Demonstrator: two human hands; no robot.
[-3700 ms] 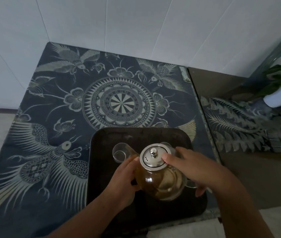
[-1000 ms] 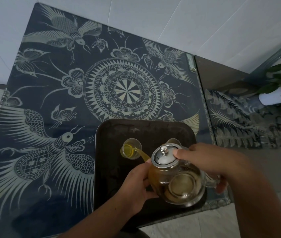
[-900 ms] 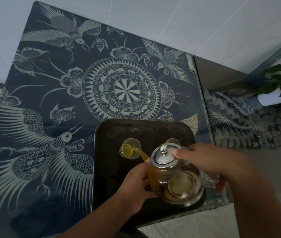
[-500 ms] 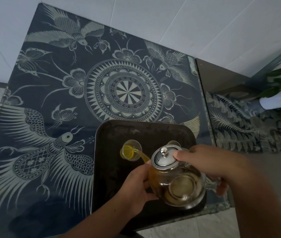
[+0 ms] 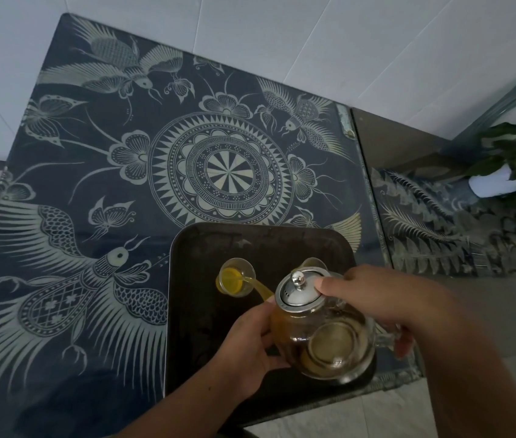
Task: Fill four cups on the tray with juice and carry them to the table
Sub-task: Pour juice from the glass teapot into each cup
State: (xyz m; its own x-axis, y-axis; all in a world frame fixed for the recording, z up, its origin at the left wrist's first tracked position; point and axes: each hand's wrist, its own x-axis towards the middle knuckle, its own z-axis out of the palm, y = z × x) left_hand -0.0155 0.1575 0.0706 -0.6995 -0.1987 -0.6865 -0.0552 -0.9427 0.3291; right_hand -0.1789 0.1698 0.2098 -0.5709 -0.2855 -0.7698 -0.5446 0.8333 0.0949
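Two cups (image 5: 237, 277) visible; teapot (image 5: 323, 330) hides second cup (image 5: 313, 263); plant (image 5: 515, 159) well apart.

No words, labels, brand marks or numbers can be read anywhere in view. The dark blue glass-topped desk (image 5: 92, 172) carries only pale ornament: a round medallion, birds, butterflies and flowers, none of it lettering. The clear glass teapot (image 5: 323, 336), its shiny metal lid (image 5: 297, 292) and the small clear glass cup (image 5: 236, 278) bear no print or logo. The dark rectangular tray (image 5: 193, 327) shows scuffs only. The white plant pot (image 5: 493, 186) at the right is plain.
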